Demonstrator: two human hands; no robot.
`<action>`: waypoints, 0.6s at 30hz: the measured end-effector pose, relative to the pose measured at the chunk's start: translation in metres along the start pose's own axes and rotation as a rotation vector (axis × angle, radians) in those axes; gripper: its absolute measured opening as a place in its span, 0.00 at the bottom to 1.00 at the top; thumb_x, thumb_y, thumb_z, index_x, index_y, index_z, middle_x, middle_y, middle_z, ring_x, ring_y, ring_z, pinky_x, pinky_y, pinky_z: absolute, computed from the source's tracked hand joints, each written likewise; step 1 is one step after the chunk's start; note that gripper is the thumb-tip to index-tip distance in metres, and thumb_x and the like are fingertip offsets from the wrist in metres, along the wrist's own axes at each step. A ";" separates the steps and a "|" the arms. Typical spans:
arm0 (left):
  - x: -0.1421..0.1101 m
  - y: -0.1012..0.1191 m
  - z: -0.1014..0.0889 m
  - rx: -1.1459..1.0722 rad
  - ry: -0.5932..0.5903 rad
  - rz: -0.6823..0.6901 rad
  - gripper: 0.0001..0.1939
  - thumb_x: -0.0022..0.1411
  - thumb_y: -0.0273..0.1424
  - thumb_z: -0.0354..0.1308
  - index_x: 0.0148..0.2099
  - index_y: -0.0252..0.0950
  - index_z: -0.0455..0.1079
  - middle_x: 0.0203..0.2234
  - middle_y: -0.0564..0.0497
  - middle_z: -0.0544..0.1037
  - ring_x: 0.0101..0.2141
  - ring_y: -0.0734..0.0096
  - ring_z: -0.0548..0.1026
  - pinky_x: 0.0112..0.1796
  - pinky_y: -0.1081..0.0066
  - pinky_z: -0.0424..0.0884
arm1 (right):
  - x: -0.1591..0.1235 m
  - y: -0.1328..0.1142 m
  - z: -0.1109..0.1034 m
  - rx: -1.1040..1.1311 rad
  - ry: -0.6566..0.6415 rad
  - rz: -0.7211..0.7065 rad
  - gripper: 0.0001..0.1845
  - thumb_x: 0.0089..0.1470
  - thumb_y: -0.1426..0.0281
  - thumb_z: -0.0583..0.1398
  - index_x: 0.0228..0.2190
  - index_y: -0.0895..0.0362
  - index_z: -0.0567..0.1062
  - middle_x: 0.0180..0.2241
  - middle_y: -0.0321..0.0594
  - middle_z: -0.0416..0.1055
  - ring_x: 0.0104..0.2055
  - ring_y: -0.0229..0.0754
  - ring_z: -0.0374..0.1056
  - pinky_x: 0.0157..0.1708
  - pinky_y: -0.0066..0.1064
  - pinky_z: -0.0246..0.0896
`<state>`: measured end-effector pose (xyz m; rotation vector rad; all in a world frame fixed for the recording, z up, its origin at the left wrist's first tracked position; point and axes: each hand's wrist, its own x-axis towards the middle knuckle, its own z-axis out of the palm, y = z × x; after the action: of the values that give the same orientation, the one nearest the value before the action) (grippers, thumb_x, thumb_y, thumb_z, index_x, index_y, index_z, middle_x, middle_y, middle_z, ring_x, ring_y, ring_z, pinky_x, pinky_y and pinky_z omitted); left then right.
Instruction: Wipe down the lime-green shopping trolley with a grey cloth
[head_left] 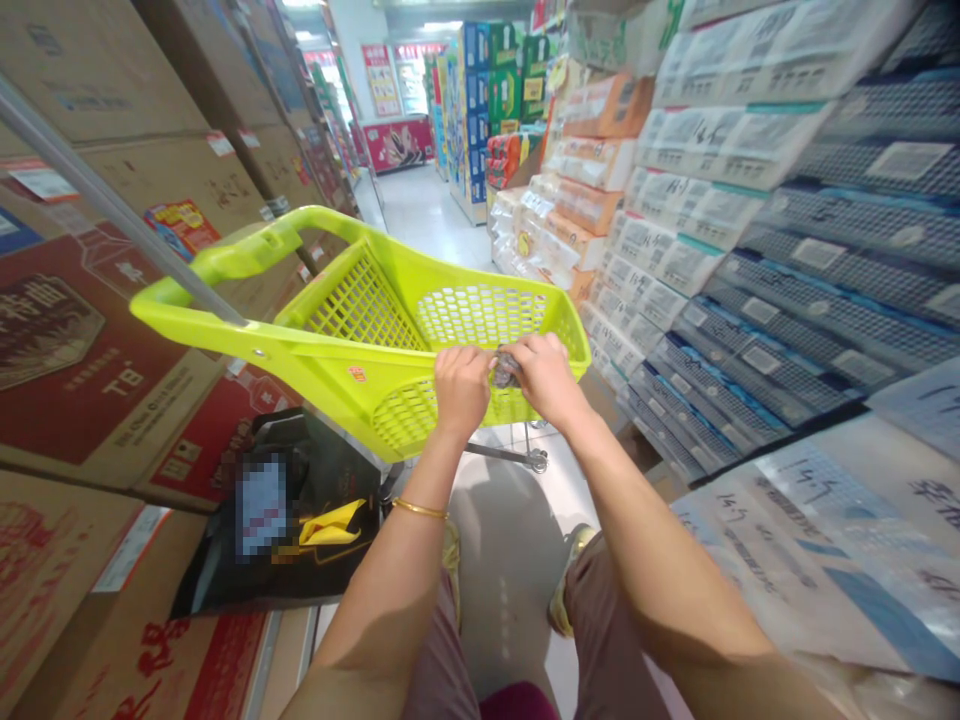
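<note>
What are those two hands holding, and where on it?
Both the left hand and right hand pinch a small greyish object between them, above the yellow-green basket's rim; what it is cannot be told.

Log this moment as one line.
left hand: on basket rim | right hand: on rim, holding small object | basket: lime green

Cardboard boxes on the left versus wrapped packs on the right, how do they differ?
The cardboard boxes are brown and red, opaque, with printed labels; the wrapped packs are white and blue in glossy plastic. The boxes are large, the packs slimmer and more numerous. Both are stacked high along the aisle, flanking the green cart.
</note>
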<state>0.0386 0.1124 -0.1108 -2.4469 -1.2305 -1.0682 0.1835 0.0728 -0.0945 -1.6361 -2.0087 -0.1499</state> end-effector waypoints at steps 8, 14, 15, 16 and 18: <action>-0.001 -0.003 -0.002 0.011 -0.024 0.028 0.15 0.66 0.34 0.43 0.43 0.40 0.71 0.33 0.48 0.75 0.38 0.64 0.68 0.41 0.64 0.58 | 0.004 -0.005 0.002 -0.002 -0.003 -0.043 0.18 0.57 0.72 0.50 0.48 0.52 0.70 0.43 0.44 0.67 0.43 0.48 0.54 0.41 0.37 0.49; -0.003 -0.007 -0.003 -0.002 -0.011 0.058 0.15 0.66 0.36 0.43 0.41 0.40 0.71 0.33 0.49 0.76 0.37 0.65 0.68 0.41 0.65 0.58 | -0.007 0.032 -0.012 0.051 -0.032 -0.012 0.16 0.55 0.67 0.54 0.45 0.56 0.72 0.42 0.46 0.69 0.44 0.48 0.59 0.44 0.37 0.51; -0.004 -0.007 -0.002 -0.012 -0.010 0.059 0.15 0.66 0.36 0.43 0.41 0.39 0.71 0.33 0.49 0.76 0.37 0.66 0.68 0.41 0.65 0.58 | -0.010 0.039 -0.014 0.056 -0.025 0.007 0.16 0.55 0.67 0.55 0.44 0.56 0.72 0.42 0.46 0.70 0.44 0.48 0.60 0.44 0.37 0.51; -0.004 -0.007 -0.002 -0.021 -0.008 0.060 0.15 0.66 0.36 0.43 0.41 0.39 0.71 0.34 0.49 0.76 0.37 0.66 0.68 0.41 0.65 0.58 | -0.012 0.044 -0.016 0.058 -0.018 0.025 0.15 0.54 0.67 0.55 0.44 0.56 0.72 0.41 0.46 0.70 0.44 0.48 0.60 0.45 0.37 0.51; -0.004 -0.006 0.000 -0.033 0.002 0.054 0.15 0.66 0.36 0.44 0.40 0.39 0.71 0.33 0.49 0.76 0.37 0.66 0.68 0.41 0.65 0.58 | -0.014 0.048 -0.016 0.052 -0.007 0.051 0.15 0.54 0.68 0.55 0.43 0.57 0.73 0.40 0.46 0.70 0.44 0.48 0.61 0.45 0.38 0.51</action>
<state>0.0320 0.1139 -0.1140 -2.4880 -1.1481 -1.0841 0.2357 0.0661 -0.0996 -1.6559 -1.9580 -0.0730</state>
